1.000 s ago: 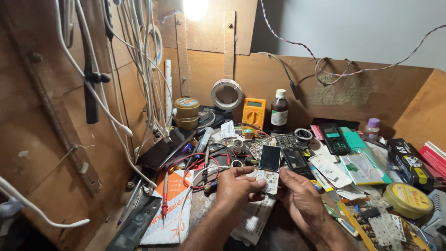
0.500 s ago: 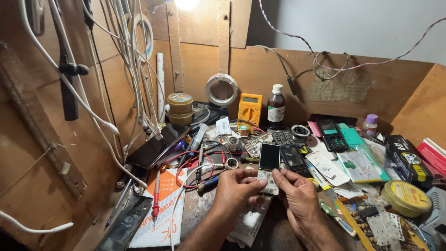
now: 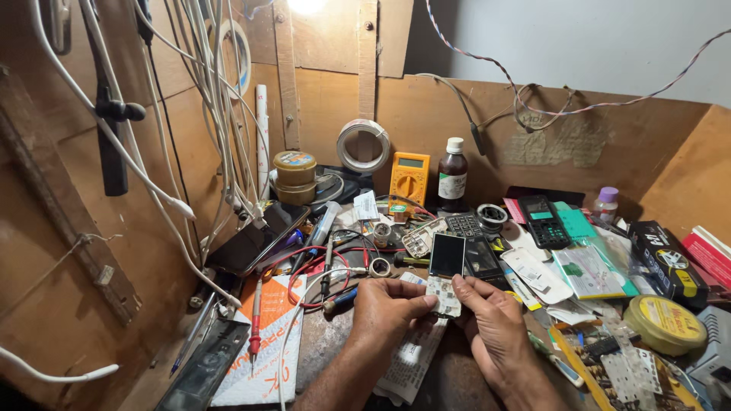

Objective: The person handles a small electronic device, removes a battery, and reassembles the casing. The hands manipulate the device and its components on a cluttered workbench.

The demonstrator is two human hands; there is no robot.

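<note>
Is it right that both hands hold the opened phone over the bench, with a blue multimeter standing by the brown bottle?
Not quite: the multimeter is yellow, as the head view shows. Both the left hand and right hand hold the opened phone, and the multimeter stands by the brown bottle.

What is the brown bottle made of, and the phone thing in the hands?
The bottle looks like dark glass: brown, shiny, with a white cap, probably plastic. The phone part, pinched by the left hand and right hand, seems a circuit board with a glossy black screen, likely glass or plastic.
</note>
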